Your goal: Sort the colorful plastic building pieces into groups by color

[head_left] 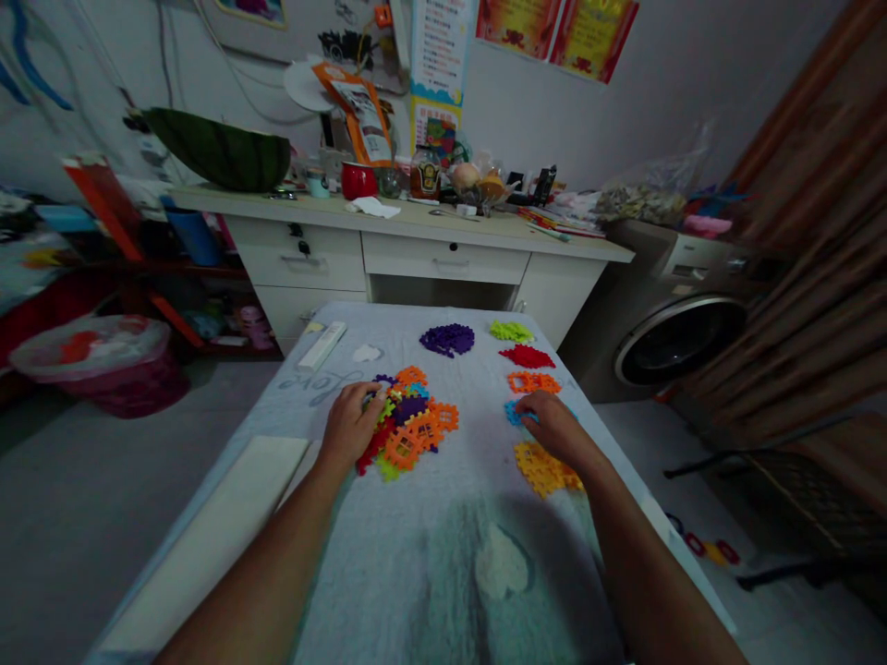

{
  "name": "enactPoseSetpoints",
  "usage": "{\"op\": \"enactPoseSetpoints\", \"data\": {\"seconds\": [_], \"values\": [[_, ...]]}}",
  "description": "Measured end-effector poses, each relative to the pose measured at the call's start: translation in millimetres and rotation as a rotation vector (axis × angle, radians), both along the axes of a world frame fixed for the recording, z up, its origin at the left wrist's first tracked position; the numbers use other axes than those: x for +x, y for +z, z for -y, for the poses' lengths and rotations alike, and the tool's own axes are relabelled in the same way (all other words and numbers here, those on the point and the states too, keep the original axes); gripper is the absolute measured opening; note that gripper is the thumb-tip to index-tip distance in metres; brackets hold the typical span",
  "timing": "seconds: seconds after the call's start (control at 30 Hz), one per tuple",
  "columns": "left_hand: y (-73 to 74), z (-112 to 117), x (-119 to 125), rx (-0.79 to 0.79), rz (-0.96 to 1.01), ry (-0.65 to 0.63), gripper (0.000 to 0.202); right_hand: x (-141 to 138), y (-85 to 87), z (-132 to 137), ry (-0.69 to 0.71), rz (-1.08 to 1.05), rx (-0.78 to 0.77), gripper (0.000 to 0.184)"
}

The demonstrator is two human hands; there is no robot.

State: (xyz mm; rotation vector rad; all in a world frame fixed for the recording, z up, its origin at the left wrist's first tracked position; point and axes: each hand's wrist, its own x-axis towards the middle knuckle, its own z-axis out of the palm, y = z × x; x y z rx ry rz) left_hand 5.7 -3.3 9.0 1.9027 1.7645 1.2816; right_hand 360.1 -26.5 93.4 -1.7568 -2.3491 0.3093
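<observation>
My left hand [352, 423] rests at the left side of a mixed pile of interlocking plastic pieces [416, 417] in orange, purple, red, blue and green. Its fingers are curled together at the pile's edge, and what they pinch is hidden. On the right, my right hand [552, 425] is closed over the small group of blue interlocking pieces [511, 413], its fingertips on a blue piece. Orange pieces [533, 382] lie just beyond that hand, and yellow pieces [544, 467] lie nearer, partly under the wrist.
Farther back on the cloth-covered table [388, 573] sit purple [447, 340], red [528, 356] and lime-green pieces [510, 331]. A white bar-shaped object [322, 345] lies at the back left. Behind stand a cluttered desk [443, 259] and a washing machine [665, 314].
</observation>
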Motion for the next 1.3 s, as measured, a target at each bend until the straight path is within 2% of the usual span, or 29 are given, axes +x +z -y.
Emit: {"op": "enactPoseSetpoints", "data": {"seconds": [0.1,0.2,0.33,0.47,0.7,0.93,1.07,1.17,1.3], "values": [[0.9,0.7,1.3,-0.024,-0.020,-0.028,0.034,-24.9,1.5,2.9,0.049,0.014,-0.041,0.020],[2.0,1.1,2.5,-0.049,-0.028,-0.044,0.035,-62.8,-2.9,9.1,0.146,-0.028,-0.036,0.033],[3.2,1.6,3.4,-0.029,-0.018,-0.040,0.033,-107.0,-18.4,17.8,0.252,-0.165,0.040,0.047],[4.7,2.6,3.6,-0.010,-0.006,-0.025,0.032,-124.3,-36.4,22.0,0.293,-0.250,0.055,0.065],[5.3,2.3,3.7,-0.028,-0.022,-0.026,0.031,-123.0,-49.8,20.1,0.288,-0.305,0.105,0.060],[0.3,-0.5,1.6,0.010,-0.046,-0.014,0.030,-123.6,-48.8,20.8,0.261,-0.352,0.161,0.052],[-1.8,-0.6,1.0,0.008,-0.057,-0.006,0.031,-119.7,-42.6,19.9,0.256,-0.408,0.206,0.047],[-2.4,-1.6,1.3,-0.012,-0.072,-0.008,0.031,-102.0,-31.2,11.5,0.240,-0.413,0.261,0.037],[-2.9,-3.6,1.0,-0.019,-0.086,-0.017,0.034,-52.5,-12.0,-16.1,0.170,-0.348,0.301,0.021]]}}
